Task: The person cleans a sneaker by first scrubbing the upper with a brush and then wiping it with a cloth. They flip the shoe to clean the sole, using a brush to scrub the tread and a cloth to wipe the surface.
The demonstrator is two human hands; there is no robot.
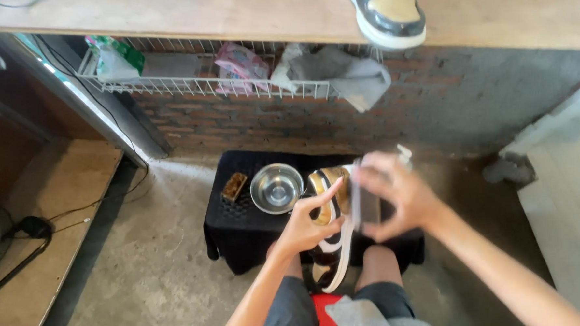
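Nearest the camera: bare knees, grey shorts, a grey cloth [368,316] on the lap, something red [324,311] between the thighs.

Just beyond, the sneaker [332,236], black, white and gold, held roughly upright between the knees, toe end up, white sole edge facing right. It's in front of, and overlapping, the black crate [240,224].

Left hand [306,224]: wrapped around the shoe's left side, index finger extended up along the upper. Gripping the sneaker.

Right hand [396,201]: fingers curled around a flat dark rectangular thing [368,205] pressed against the sole side of the shoe. Motion blur here, so probably a brush or scrub block, can't tell which. Hand is closed on it.

On the crate top: a steel bowl [277,188] just left of the shoe's toe, and a small brown brush [233,186] left of the bowl, near but not touching. Something white pokes up behind the right hand, too blurred to identify.

Floor is bare concrete. A black cable [32,229] runs over a wooden board at left.

Farther back: brick wall, with a white wire shelf [195,87] holding packets and a grey rag [351,75] hanging over its right end.

Top: a wooden counter [231,15] with a second sneaker [388,12] in the same colours, overhanging the front edge.
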